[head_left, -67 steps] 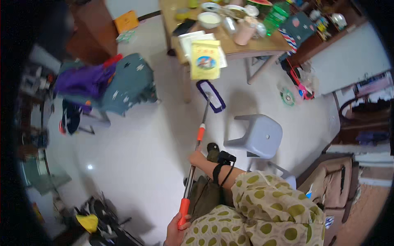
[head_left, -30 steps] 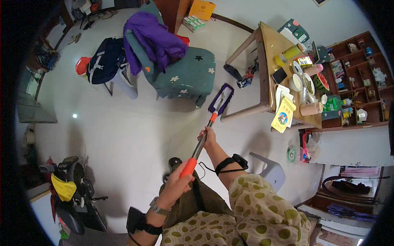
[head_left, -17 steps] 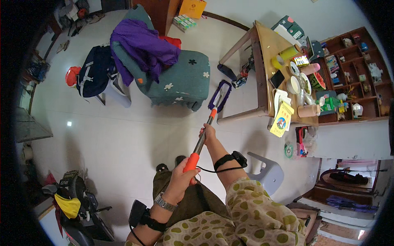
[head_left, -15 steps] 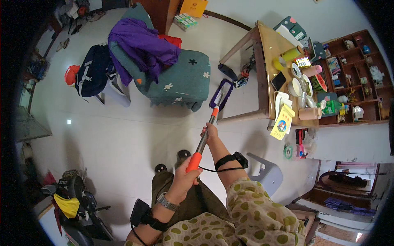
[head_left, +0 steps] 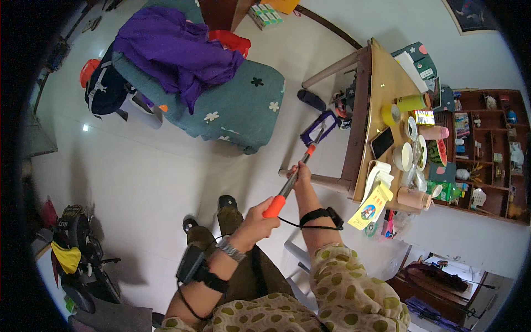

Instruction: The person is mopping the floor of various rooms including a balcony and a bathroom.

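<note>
Both my hands grip the long pole of a flat mop. My left hand is closed round the orange grip at the near end. Farther up, my right hand is wrapped round the metal shaft. The mop head, with a purple fringed edge, lies on the pale tiled floor beside the table leg. Just beyond it sits a dark slipper, close to other footwear under the table. Straps with small devices are on both my forearms.
To the right stands a wooden table with bowls, cups, a phone and a yellow packet. A green covered chair with a purple garment is ahead left. A grey plastic stool is beside my right arm, a scooter at lower left.
The mop head has moved right, closer to the table leg and the slipper. My hands have gone with the pole, and the whole view has shifted.
</note>
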Demonstrator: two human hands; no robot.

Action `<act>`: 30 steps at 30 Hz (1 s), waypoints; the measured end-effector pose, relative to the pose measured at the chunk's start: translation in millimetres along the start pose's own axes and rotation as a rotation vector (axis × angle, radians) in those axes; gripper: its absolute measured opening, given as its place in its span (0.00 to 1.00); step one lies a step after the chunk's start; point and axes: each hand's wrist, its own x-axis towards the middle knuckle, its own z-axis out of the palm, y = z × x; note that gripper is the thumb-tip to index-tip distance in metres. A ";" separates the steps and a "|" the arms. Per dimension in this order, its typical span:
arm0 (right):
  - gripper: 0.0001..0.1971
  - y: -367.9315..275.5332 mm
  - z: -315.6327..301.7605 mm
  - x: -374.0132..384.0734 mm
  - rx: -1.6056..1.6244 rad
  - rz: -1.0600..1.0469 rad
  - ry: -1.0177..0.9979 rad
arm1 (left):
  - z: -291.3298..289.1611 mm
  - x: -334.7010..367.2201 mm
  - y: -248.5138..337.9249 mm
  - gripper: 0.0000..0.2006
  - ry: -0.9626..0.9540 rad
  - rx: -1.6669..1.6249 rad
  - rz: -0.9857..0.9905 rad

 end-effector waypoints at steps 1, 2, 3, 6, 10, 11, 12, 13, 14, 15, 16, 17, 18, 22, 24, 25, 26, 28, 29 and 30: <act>0.09 -9.4 -2.1 6.7 -0.039 0.010 0.068 | 6.8 10.5 -4.0 0.30 -0.021 -0.072 -0.004; 0.09 -15.2 -2.2 12.9 -0.077 0.019 0.136 | 9.5 15.9 -8.1 0.30 -0.018 -0.068 0.000; 0.09 -14.1 4.3 14.4 -0.075 0.026 0.132 | 10.9 18.5 -9.3 0.30 0.029 -0.084 -0.023; 0.06 -14.4 26.2 16.0 -0.406 -0.077 0.246 | 0.9 16.7 -1.1 0.25 0.119 -0.115 -0.006; 0.09 -1.7 40.6 20.7 -0.444 -0.195 0.132 | -3.3 -2.0 11.4 0.23 0.130 -0.312 -0.019; 0.10 3.7 44.3 16.2 -0.486 -0.232 0.137 | -1.3 -9.5 11.0 0.23 0.155 -0.366 -0.033; 0.10 15.4 54.5 3.7 -0.478 -0.238 0.073 | -4.5 -20.8 7.5 0.23 0.169 -0.355 -0.028; 0.10 17.7 50.7 -2.2 -0.465 -0.264 0.035 | -2.9 -28.3 3.1 0.24 0.114 -0.429 -0.034; 0.11 24.4 47.7 3.5 -0.648 -0.284 0.097 | -2.1 -35.4 0.1 0.24 0.059 -0.503 -0.043; 0.13 38.0 58.9 -11.3 -0.751 -0.249 0.054 | -8.4 -49.5 -1.6 0.24 0.074 -0.494 -0.045; 0.14 35.2 37.5 8.8 -0.939 -0.318 0.109 | 1.4 -54.9 5.3 0.24 0.064 -0.529 -0.088; 0.15 62.0 91.1 -52.9 -0.905 -0.211 -0.006 | -19.1 -80.1 0.9 0.24 0.211 -0.578 -0.109; 0.15 61.4 84.0 -49.6 -0.889 -0.233 0.019 | -14.7 -88.3 3.5 0.24 0.178 -0.563 -0.109; 0.16 82.1 66.7 -58.7 -1.072 -0.360 0.025 | -11.0 -107.7 -4.2 0.25 0.208 -0.679 -0.167; 0.15 60.4 72.1 -83.2 -1.096 -0.361 0.020 | -4.4 -106.9 -6.2 0.27 0.009 -0.749 -0.170; 0.14 46.9 74.3 -89.0 -1.043 -0.314 -0.002 | -2.0 -102.4 -7.9 0.28 -0.061 -0.813 -0.167; 0.14 37.7 76.8 -90.2 -0.990 -0.266 -0.028 | -0.4 -97.2 -7.4 0.28 -0.058 -0.807 -0.166; 0.13 20.0 75.3 -84.4 -0.941 -0.351 -0.015 | 8.3 -83.6 -3.5 0.28 -0.084 -0.777 -0.163; 0.13 9.0 81.6 -77.4 -0.946 -0.383 -0.018 | 10.7 -73.1 -2.2 0.28 -0.120 -0.795 -0.126; 0.14 -1.2 89.0 -71.0 -0.950 -0.412 -0.018 | 13.9 -61.2 -1.4 0.28 -0.109 -0.795 -0.132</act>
